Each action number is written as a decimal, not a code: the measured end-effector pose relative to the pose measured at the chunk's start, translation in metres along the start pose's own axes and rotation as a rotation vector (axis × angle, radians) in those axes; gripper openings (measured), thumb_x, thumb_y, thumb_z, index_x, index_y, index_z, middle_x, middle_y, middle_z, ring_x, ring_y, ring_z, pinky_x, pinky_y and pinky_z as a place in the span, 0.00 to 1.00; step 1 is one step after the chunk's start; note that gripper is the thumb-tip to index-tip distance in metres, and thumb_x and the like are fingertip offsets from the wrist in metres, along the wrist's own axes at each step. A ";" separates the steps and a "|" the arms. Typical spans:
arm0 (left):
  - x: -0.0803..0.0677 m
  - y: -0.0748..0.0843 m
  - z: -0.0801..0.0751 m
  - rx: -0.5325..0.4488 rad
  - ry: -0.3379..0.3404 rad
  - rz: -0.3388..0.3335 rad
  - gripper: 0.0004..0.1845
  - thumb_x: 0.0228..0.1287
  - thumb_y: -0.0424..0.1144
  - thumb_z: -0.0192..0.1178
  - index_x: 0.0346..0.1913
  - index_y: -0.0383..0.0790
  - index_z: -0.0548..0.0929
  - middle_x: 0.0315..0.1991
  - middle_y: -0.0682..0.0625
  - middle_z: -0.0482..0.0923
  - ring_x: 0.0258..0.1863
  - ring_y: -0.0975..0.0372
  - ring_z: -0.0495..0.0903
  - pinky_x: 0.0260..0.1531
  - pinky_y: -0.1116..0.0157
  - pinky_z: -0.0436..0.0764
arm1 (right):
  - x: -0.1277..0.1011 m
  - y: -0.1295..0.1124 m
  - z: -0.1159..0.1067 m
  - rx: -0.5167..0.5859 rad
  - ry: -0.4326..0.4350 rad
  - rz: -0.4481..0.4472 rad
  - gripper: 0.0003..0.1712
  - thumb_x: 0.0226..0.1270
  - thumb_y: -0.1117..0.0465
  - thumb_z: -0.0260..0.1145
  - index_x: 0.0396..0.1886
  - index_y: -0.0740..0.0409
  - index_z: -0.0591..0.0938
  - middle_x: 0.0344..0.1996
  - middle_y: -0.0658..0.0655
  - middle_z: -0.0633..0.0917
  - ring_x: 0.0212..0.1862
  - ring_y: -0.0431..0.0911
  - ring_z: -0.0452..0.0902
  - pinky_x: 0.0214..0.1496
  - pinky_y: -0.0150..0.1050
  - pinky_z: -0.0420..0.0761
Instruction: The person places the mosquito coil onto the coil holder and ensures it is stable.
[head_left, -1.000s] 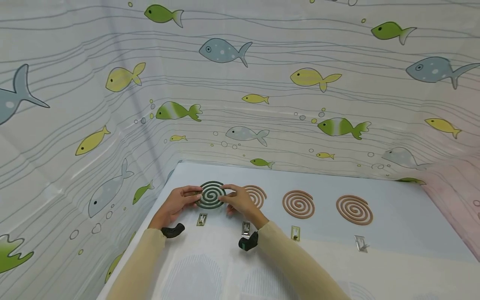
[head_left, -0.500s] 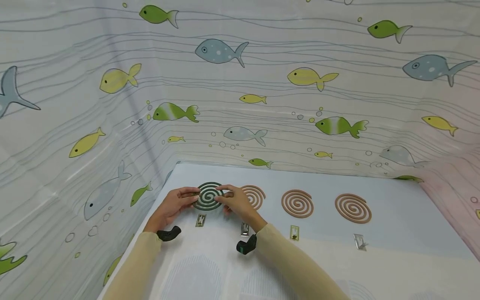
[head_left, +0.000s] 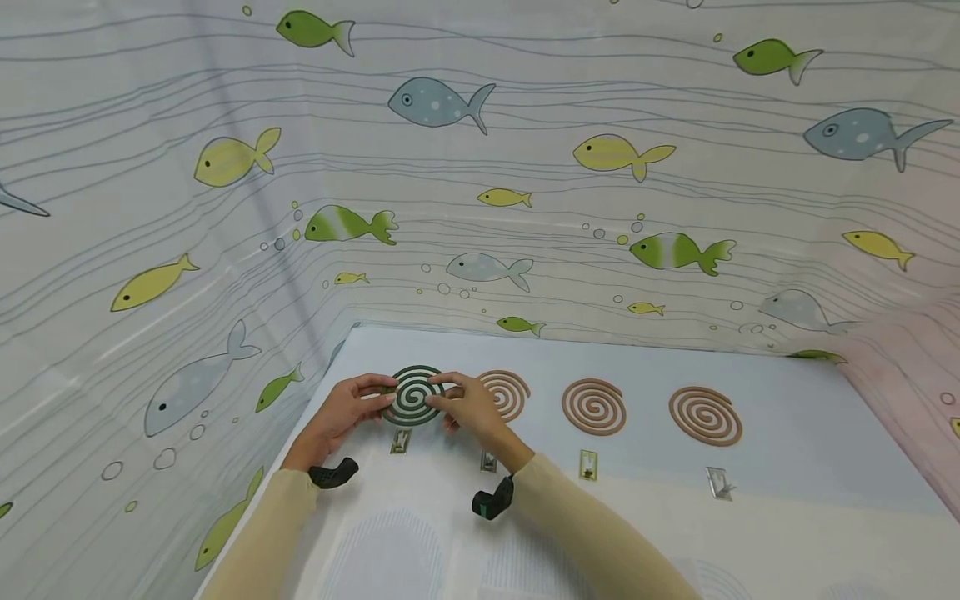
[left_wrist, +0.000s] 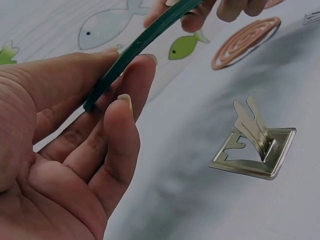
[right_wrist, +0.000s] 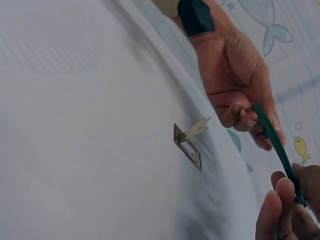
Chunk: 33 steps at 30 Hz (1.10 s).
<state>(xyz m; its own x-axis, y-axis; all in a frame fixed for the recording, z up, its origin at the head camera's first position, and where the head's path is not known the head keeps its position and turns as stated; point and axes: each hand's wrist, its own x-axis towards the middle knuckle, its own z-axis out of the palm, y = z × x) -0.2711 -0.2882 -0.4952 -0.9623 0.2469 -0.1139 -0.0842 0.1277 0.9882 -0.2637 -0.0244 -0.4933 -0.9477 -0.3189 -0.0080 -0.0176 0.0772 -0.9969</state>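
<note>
A dark green spiral coil (head_left: 411, 395) hangs just above the table, held at its rim from both sides. My left hand (head_left: 372, 395) pinches its left edge between thumb and fingers, and the left wrist view shows the coil's edge (left_wrist: 140, 47) in that pinch. My right hand (head_left: 448, 399) pinches the right edge, where the right wrist view shows the coil (right_wrist: 277, 150) running between both hands. A small metal stand (head_left: 401, 441) with an upright prong lies on the table right below the coil, also seen as the stand (left_wrist: 255, 147) and the stand (right_wrist: 190, 142).
Three brown spiral coils (head_left: 506, 393), (head_left: 594, 407), (head_left: 706, 415) lie in a row to the right. A metal stand sits in front of each (head_left: 489, 461), (head_left: 589, 464), (head_left: 719, 483). Fish-print curtain walls (head_left: 450, 208) enclose the table (head_left: 787, 467) at the back and sides.
Both hands have carried the green coil slightly left and nearer to me, closer over the leftmost stand. The brown coils have not moved.
</note>
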 end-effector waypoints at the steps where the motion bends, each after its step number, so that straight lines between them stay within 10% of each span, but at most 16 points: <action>1: 0.000 0.000 0.000 0.001 -0.001 0.004 0.27 0.66 0.39 0.72 0.63 0.31 0.78 0.50 0.45 0.84 0.35 0.58 0.86 0.36 0.61 0.83 | -0.001 -0.001 0.001 0.001 0.003 0.003 0.18 0.69 0.59 0.74 0.58 0.50 0.86 0.30 0.56 0.87 0.19 0.43 0.77 0.25 0.45 0.84; 33: -0.020 -0.006 -0.002 0.145 -0.008 0.005 0.24 0.65 0.43 0.73 0.58 0.32 0.80 0.50 0.41 0.81 0.31 0.55 0.83 0.36 0.57 0.84 | -0.027 0.002 0.020 0.011 -0.011 -0.019 0.16 0.65 0.61 0.76 0.53 0.52 0.87 0.26 0.60 0.87 0.17 0.42 0.74 0.21 0.40 0.79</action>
<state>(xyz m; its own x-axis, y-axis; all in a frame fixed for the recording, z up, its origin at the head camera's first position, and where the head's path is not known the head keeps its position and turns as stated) -0.2515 -0.2964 -0.4986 -0.9604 0.2557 -0.1105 -0.0408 0.2634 0.9638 -0.2321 -0.0349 -0.4961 -0.9437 -0.3305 0.0106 -0.0323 0.0604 -0.9977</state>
